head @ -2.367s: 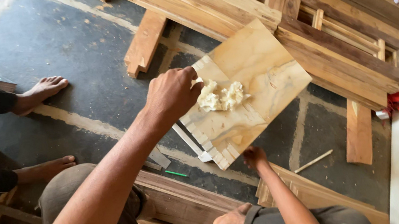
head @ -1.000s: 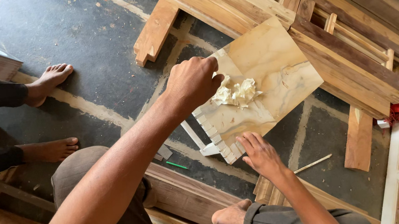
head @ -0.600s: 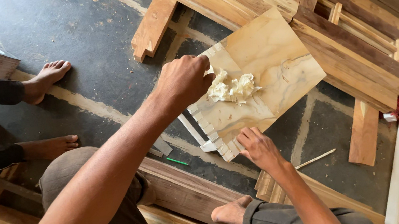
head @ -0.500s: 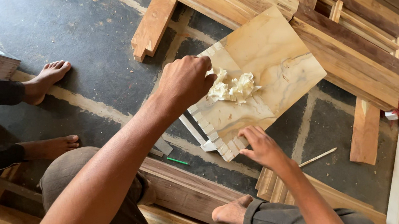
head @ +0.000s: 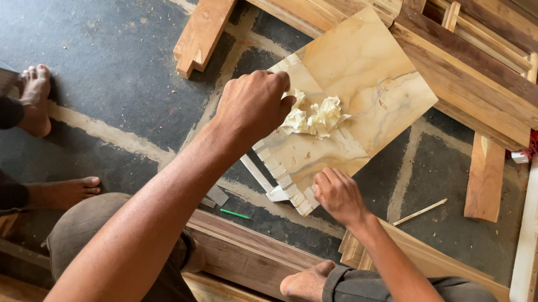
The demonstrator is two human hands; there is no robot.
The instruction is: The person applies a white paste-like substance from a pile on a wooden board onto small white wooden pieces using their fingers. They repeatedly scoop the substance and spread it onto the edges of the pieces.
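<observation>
**Putty on the tile, both hands at work**

Now the left hand (head: 252,105) is bunched into a fist at the far-left edge of the marbled tile (head: 371,82), its grip closed tight around something I cannot make out, possibly a scraper handle, pressing right against the lump of pale putty (head: 317,118). That lump sits on the tile's left half, just beside the knuckles. Down at the near corner, the right hand (head: 338,194) rests on the tile's edge, fingers curled over it, grip closed on the rim beside the row of small white blocks (head: 282,173) running along the left side.

To work this well, I'd judge the right hand should keep that corner pinned so the tile cannot skid on the dark floor (head: 112,61), while the left works the putty with short, firm strokes, folding it inward so none spills off the edge.

Around them: a timber frame (head: 479,61) lies to the far right, a loose plank (head: 204,28) far left, and another person's bare feet (head: 63,193) stand off to the left.
</observation>
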